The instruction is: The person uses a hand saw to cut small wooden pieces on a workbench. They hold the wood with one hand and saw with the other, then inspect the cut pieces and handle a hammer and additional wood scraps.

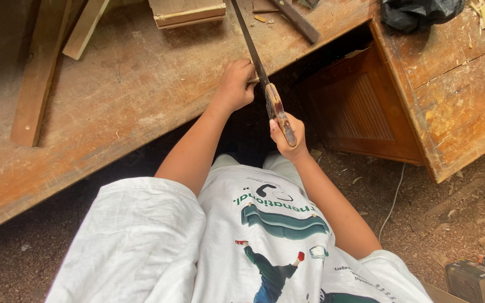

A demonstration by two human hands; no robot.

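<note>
A hand saw [254, 53] with a long dark blade and a worn wooden handle runs from the top of the view down toward me. My right hand [288, 137] is shut on the saw's handle just off the workbench edge. My left hand [236, 84] is closed at the edge of the wooden workbench [119, 106], right beside the blade, gripping a small pale wood piece that it mostly hides. The blade crosses the bench edge next to my left thumb.
Wooden planks [37, 73] lie on the bench at left, a wooden block [186, 12] at the top. A second bench [450, 84] with a black bag [416, 12] stands at right, a louvred wooden panel [360, 106] beneath. Boxes [478, 275] sit on the dirt floor.
</note>
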